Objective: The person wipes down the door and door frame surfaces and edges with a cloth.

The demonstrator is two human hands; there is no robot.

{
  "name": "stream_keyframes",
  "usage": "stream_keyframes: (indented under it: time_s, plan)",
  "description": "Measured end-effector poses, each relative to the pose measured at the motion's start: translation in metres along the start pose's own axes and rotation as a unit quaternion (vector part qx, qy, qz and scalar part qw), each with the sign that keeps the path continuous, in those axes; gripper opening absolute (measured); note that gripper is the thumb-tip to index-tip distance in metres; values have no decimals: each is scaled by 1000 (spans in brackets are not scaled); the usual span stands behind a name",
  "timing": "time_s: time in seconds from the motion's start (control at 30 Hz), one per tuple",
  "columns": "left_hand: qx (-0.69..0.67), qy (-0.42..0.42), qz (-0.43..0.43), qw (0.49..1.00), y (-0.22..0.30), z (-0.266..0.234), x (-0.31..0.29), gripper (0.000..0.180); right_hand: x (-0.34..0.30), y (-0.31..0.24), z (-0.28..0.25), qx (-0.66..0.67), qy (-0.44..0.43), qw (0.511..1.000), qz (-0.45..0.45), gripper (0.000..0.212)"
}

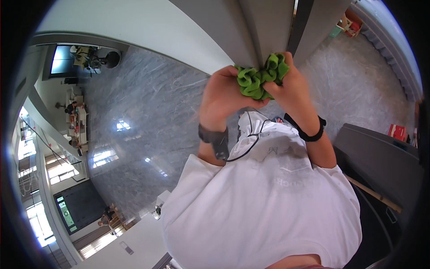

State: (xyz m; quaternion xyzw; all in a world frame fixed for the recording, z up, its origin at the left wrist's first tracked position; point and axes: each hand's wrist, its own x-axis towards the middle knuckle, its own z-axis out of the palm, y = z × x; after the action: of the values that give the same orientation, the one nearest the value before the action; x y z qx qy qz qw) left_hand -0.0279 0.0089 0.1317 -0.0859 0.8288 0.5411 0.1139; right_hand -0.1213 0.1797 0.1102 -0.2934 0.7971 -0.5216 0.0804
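Note:
A bunched green cloth (253,83) is held between both hands in front of a grey door frame or panel edge (262,36). My left hand (224,96) is closed around the cloth's left side, its fingers partly hidden behind the folds. On the right side, my right hand (291,87) grips the cloth with the thumb across its front. The cloth is crumpled into thick folds. Whether it touches the grey panel behind it, I cannot tell. Black straps circle both wrists, and a dark cable hangs from the left one.
Grey marble-patterned floor (148,103) stretches to the left. A pale wall (134,20) runs along the top. At the right stand a dark grey cabinet-like piece (380,157) and a red box (397,132). Far left, people sit by a long table (81,123).

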Motion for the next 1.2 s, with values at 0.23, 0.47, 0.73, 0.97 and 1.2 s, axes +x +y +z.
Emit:
stream_keyframes:
  time_s: [0.23,0.47,0.73,0.97,1.2]
  plan:
    - [-241,39,-2,970,-116,35,48,57,-4,64,38,-90,-58,988,113,55]
    - [-49,152,-86,983,-77,46,35,62,-4,89,45,-132,-24,987,86,50]
    - [-691,-37,37,721,59,-8,-43,47,28,-45,-21,-42,107,986,-122,45]
    - [-613,-34,51,788,64,-9,-39,48,29,-52,-24,-32,91,993,-62,45]
    - [164,152,-8,975,-25,11,10,53,16,6,8,-38,69,997,-15,48]
